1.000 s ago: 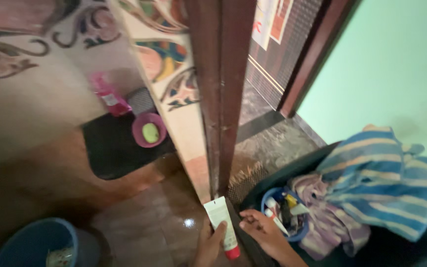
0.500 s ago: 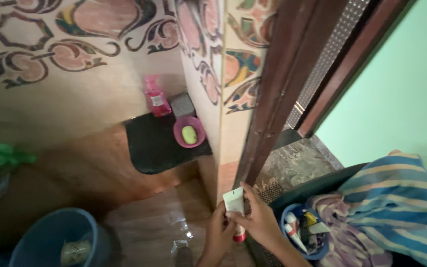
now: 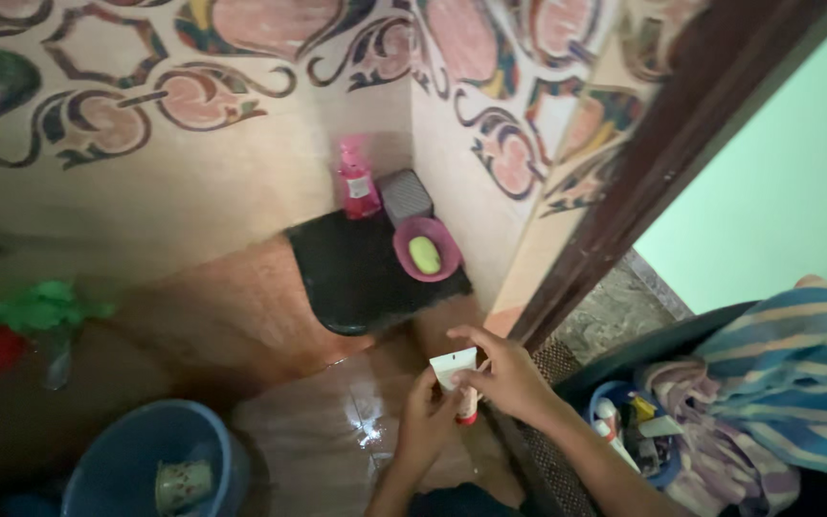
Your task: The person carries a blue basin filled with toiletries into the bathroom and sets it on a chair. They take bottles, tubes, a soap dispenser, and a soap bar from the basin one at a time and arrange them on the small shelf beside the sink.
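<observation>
We are holding a white squeeze tube [image 3: 456, 373] with a red cap between both hands, low over the wet floor by the doorway. Our right hand [image 3: 509, 375] is closing its grip round the upper, flat end of the tube, fingers curled over it, while our left hand [image 3: 425, 421] is closing its fingers near the capped lower end, so the tube is standing nearly upright, cap downward, steadied from both sides. Beyond the hands, a black corner shelf [image 3: 361, 278] is sitting against the patterned tiled wall [image 3: 145, 105], carrying a pink pump bottle [image 3: 356, 184], a grey box-like thing [image 3: 404, 196] and a purple soap dish [image 3: 425, 251] with a pale green soap bar in it, all crowded at its back edge near the corner. A blue bucket [image 3: 141, 460] with a mug inside is standing on the brown glossy floor [image 3: 337, 431], which is shining with water. To our right, a dark wooden door frame [image 3: 643, 182] is dividing the tiled room from a green wall, where a striped cloth [image 3: 796, 373] is lying beside a small blue basket [image 3: 624, 431] of toiletries.
</observation>
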